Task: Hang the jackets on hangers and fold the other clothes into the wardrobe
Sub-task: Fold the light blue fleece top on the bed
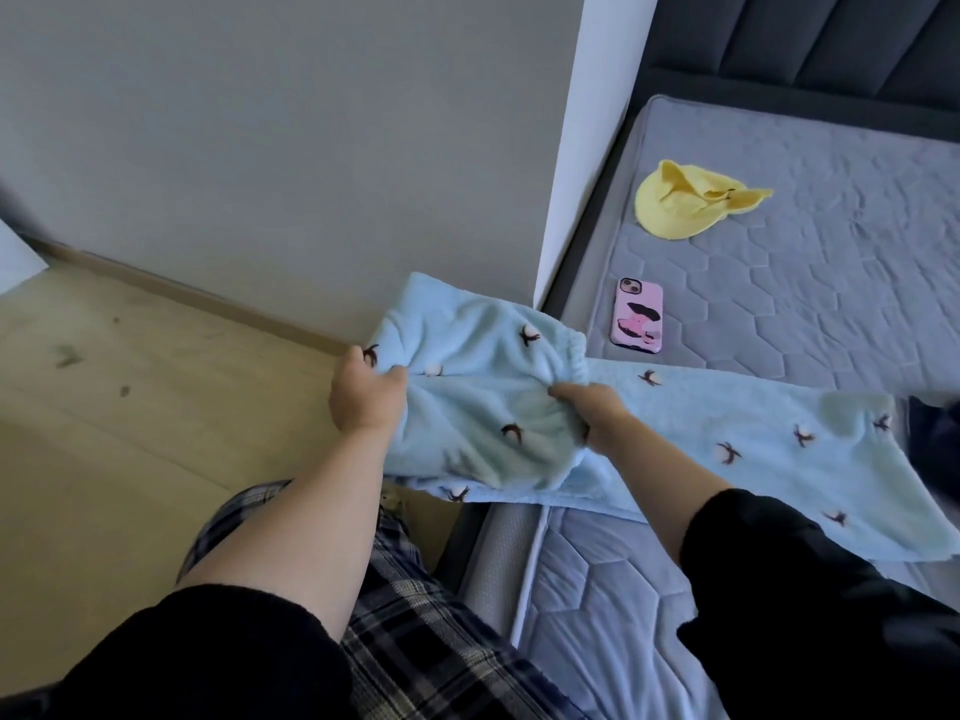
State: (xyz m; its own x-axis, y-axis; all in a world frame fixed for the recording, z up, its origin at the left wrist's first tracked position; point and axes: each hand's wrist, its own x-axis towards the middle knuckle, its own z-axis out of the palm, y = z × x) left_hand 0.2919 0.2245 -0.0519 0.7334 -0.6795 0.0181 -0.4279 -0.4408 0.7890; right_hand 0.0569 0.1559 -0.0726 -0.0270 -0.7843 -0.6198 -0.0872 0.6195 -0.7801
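I have the left hand (363, 394) pinching one bunched end of the pale blue fleece trousers (483, 376), thumb on top and fingers curled under the cloth, out past the bed's edge above the wooden floor (130, 407). Between the two hands the waist part hangs slack and puckered, and below the grip a fold droops toward the checked trouser leg of the person. The right hand (589, 410) grips the gathered elastic at the other end, fingers closed into the fabric. To the right of that hand the legs lie flat across the bed (857, 304), stretched away from the grip. I judge the fleece light, soft and floppy, not slippery and in no way fragile; it will sag wherever it is unsupported, so the waistband corners look the best hold for folding, with the bed bearing the legs. Beyond the right hand, just past the waistband, lies a phone (640, 317) in a pink case, and farther off a yellow cloth (685, 207). At the far right a dark garment (935, 433) is cut off by the frame, and I cannot tell what it is. The trouser hems run out of view, and no wardrobe shelf or hanger is visible to me.
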